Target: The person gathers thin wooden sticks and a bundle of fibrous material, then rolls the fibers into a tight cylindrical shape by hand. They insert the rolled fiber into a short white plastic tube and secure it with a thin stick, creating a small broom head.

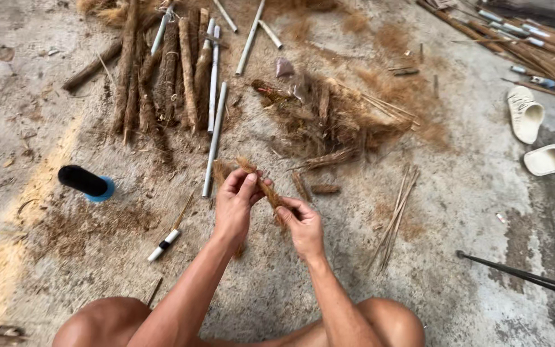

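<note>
1. Left hand: closed, with thumb and fingers pinching the upper end of a twisted coir fibre bundle; the grip sits high, seemingly to steady that end.
2. Right hand: closed around the lower end of the same bundle, fingers curled over it, apparently to hold it taut against the left.
3. Coir fibre bundle: held in the air above the concrete floor, between both hands, near the middle of the view. Its long axis runs diagonally, the upper end pointing away and to the left, the lower end toward the person's right knee.
4. Row of finished fibre-wrapped sticks: laid side by side on the floor, far left, long axes roughly parallel and pointing away.
5. Pale thin rods: lying among and beside the wrapped sticks, one just beyond the left hand.
6. Loose fibre heap: on the floor beyond the hands, within easy reach.
7. Black thread spool with blue base: lying on its side, left of the hands.
8. Bare thin splints: small sheaf on the floor, right of the hands.
9. Pair of pale sandals: near the right edge, well apart from the work.
</note>
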